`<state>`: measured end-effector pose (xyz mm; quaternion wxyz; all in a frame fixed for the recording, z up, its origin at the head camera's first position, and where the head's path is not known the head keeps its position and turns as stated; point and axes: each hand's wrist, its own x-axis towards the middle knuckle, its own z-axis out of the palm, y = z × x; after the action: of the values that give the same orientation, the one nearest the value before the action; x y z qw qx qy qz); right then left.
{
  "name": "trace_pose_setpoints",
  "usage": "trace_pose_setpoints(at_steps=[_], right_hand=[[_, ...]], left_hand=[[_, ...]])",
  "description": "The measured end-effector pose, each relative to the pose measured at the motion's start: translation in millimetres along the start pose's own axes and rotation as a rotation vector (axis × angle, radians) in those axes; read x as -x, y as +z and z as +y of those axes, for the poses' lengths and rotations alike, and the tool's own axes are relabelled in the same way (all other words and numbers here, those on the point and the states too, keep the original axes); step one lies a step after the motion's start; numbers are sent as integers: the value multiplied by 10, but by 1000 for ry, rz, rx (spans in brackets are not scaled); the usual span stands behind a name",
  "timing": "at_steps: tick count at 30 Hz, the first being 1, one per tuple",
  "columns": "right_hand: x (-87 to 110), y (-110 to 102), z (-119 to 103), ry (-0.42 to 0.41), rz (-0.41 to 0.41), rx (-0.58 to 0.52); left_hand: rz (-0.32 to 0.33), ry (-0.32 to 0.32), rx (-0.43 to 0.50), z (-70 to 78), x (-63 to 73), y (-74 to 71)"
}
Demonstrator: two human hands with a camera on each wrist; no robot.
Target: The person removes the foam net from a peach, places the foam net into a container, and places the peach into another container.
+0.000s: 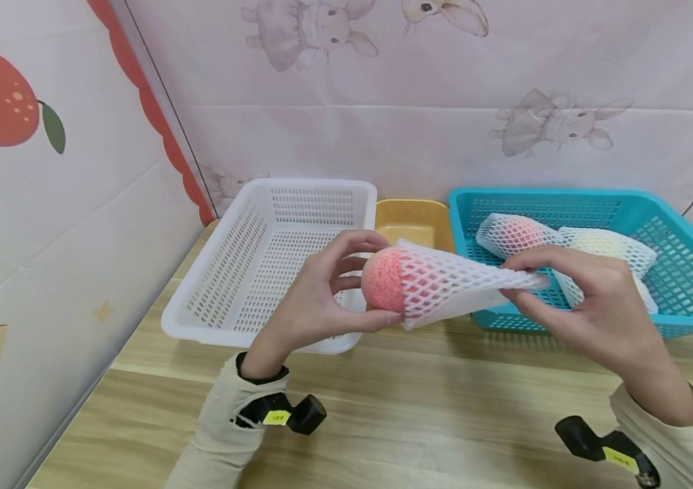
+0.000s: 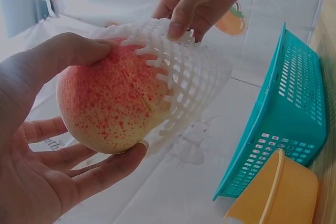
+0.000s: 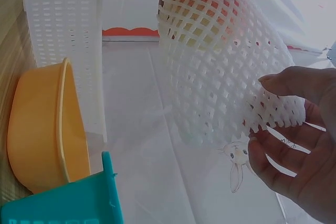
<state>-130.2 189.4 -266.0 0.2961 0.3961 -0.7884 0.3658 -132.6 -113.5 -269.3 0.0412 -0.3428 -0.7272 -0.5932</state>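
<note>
A red and pale yellow peach [image 2: 113, 103] sits partly inside a white foam net sleeve [image 1: 444, 282], its bare end facing left in the head view. My left hand [image 1: 315, 292] holds the peach by that bare end, thumb on one side and fingers curled round the other. The narrow tail of the sleeve is pinched between thumb and fingers of my right hand [image 1: 590, 305]. Both hands are raised above the table, in front of the baskets. In the right wrist view the peach [image 3: 210, 19] shows through the mesh at the sleeve's far end.
A white basket [image 1: 212, 333] stands at the left, with nothing seen in it. Behind the hands is a yellow bin [image 1: 413, 210]. The teal basket [image 1: 603, 197] at the right holds net-wrapped fruits, one reddish [image 1: 520, 234] and one pale yellow [image 1: 596, 242]. A printed wall closes the back.
</note>
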Motion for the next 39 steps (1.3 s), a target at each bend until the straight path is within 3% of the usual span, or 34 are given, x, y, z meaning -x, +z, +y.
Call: trace_pose_setpoints(at_steps=[39], right_hand=[[17,-47,30,30,8,34]], left_hand=[[19,-14,-19,9,11,-61]])
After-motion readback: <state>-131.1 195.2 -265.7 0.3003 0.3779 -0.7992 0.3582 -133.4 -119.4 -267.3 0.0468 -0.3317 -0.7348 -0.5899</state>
